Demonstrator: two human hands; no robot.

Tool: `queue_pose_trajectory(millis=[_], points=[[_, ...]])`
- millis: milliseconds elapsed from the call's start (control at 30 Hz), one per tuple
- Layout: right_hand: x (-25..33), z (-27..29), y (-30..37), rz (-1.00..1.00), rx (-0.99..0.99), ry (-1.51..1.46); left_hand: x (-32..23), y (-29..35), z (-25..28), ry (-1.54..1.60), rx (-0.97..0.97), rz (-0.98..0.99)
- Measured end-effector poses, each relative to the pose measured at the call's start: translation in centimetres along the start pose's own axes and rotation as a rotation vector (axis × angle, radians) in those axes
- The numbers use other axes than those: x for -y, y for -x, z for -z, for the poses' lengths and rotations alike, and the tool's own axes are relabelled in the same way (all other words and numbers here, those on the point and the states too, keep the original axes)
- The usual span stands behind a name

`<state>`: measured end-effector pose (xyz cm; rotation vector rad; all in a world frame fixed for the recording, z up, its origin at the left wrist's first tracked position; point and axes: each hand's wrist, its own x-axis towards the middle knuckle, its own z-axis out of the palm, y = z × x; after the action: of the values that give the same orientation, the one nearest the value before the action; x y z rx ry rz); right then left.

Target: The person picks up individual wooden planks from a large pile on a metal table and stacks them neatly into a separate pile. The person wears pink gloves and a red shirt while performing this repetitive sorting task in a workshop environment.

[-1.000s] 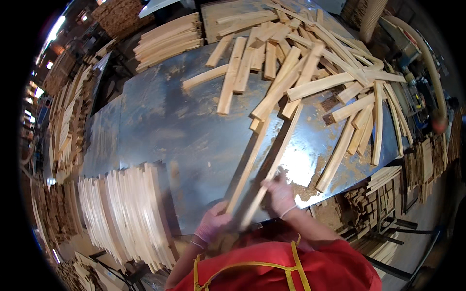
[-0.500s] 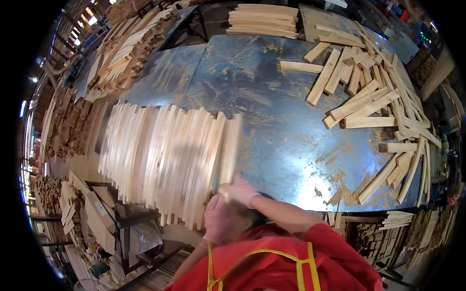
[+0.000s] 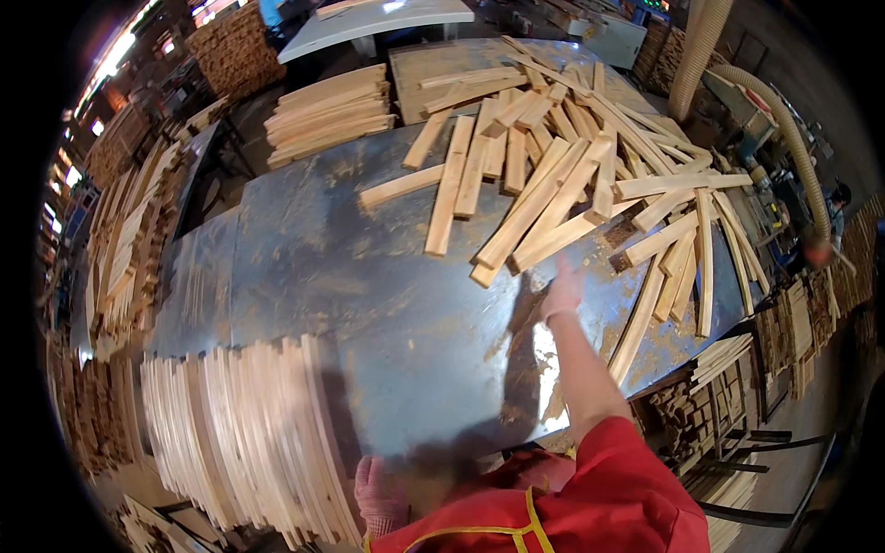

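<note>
My right hand (image 3: 563,291), in a pale pink glove, reaches out over the metal-topped table (image 3: 396,304). Its fingers are stretched toward the near edge of a jumbled heap of wooden slats (image 3: 542,205), and it holds nothing. Low in the view, my left hand (image 3: 379,496), gloved too, is empty with fingers extended. It is beside the right end of a row of wooden strips (image 3: 235,424) laid side by side at the table's front left. Part of the left hand and its forearm are hidden by my red clothing.
A neat stack of boards (image 3: 329,115) stands beyond the table's far edge, near a white tabletop (image 3: 378,23). More piled strips (image 3: 129,244) lie at the far left. A ribbed hose (image 3: 784,115) hangs at the right, and wood racks (image 3: 705,396) stand below the table's right edge.
My view has swung right. The right hand has left the row of strips and extended toward the heap. The left hand has let go of the slat, which now lies with the row.
</note>
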<state>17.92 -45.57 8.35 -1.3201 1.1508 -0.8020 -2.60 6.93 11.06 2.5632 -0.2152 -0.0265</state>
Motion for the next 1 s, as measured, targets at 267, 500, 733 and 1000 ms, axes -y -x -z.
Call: queue_pose_trajectory(millis=[267, 500, 733, 1000], points=[[1.2, 1.3, -21.7, -0.292, 0.016, -0.625, -12.3, -9.4, -4.9, 0.03, 0.365, -0.165], [0.7, 7.9, -1.4, -0.536, 0.426, -0.525, -21.7, -14.6, -7.1, 0.067, 0.331, -0.167], [-1.3, 15.8, 16.8, -0.711, 0.986, -0.357, -29.3, -20.0, -11.2, -0.028, 0.691, -0.189], [-9.7, 13.6, 18.6, -0.581, 1.082, -0.2, -20.0, -16.3, -7.4, 0.009, 0.662, -0.118]])
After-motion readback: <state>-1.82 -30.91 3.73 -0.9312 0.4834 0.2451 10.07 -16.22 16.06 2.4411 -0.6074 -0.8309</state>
